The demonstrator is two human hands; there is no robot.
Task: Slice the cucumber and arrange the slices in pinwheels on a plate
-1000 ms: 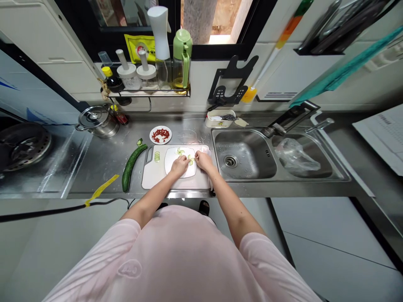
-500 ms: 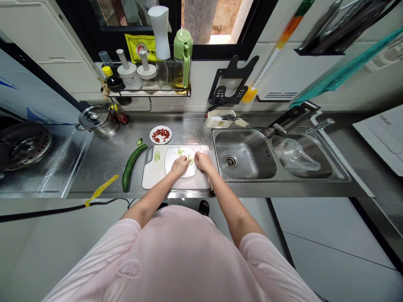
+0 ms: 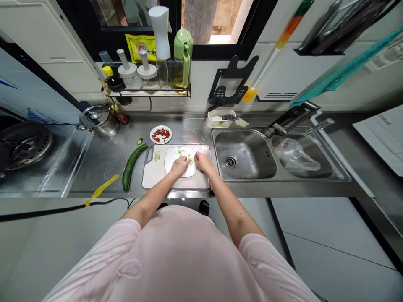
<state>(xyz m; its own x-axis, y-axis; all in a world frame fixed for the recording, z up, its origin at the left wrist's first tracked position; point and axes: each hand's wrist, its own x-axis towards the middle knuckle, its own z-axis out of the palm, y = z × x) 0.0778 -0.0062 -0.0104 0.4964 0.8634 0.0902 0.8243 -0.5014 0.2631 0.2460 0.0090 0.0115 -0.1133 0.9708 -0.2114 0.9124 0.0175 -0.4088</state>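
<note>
A white plate [image 3: 170, 161] rests on a pale cutting board [image 3: 153, 178], with thin cucumber slices [image 3: 179, 151] fanned out near its far rim. My left hand [image 3: 179, 165] reaches over the plate, its fingers closed at a cucumber slice. My right hand [image 3: 203, 162] is over the plate's right rim, fingertips pinched at the slices [image 3: 191, 161] there. The two hands almost meet, and their fingers partly hide what they hold. A short row of cucumber slices [image 3: 157, 156] lies on the board's left part. A long cucumber [image 3: 132, 167] lies left of the board, beside a cut end piece [image 3: 140, 141].
A small plate of chopped red pieces [image 3: 161, 134] sits behind the board. The sink [image 3: 245, 167] is just to the right, holding a plastic bag [image 3: 296, 155] in its second basin. A lidded pot [image 3: 98, 121] stands at the back left, near a bottle rack [image 3: 151, 94].
Almost nothing differs. Both hands stay over the plate at the same slices, with at most a slight shift of the fingers.
</note>
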